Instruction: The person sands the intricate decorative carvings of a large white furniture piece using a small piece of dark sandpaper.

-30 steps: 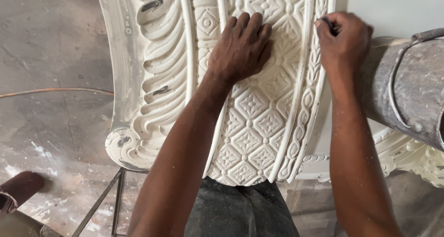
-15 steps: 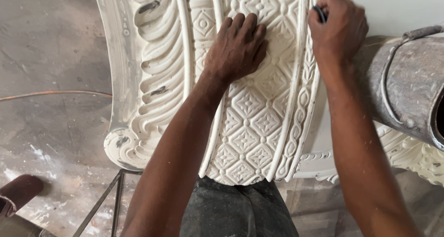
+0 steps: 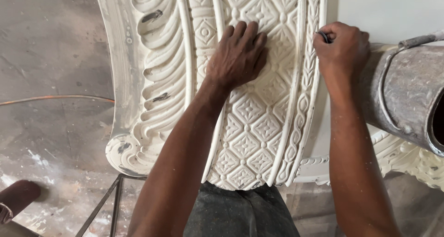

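A large curved white plaster moulding (image 3: pixel 259 130), carved with diamonds, leaves and scrolls, lies in front of me. My left hand (image 3: pixel 238 54) rests flat on its diamond-patterned band, fingers spread slightly. My right hand (image 3: pixel 341 49) is closed around a small dark tool (image 3: pixel 322 35) pressed against the moulding's beaded right border. Most of the tool is hidden inside the fist.
A dented grey metal bucket (image 3: pixel 409 93) with a wire handle lies on its side at the right. Another ornate plaster piece (image 3: pixel 407 160) lies beneath it. A metal stand frame (image 3: pixel 108 202) shows below the moulding. An orange cable (image 3: pixel 55 98) crosses the dusty floor at left.
My right hand has slid a little to the left and up along the beaded border with the tool. The left hand stays pressed on the same spot.
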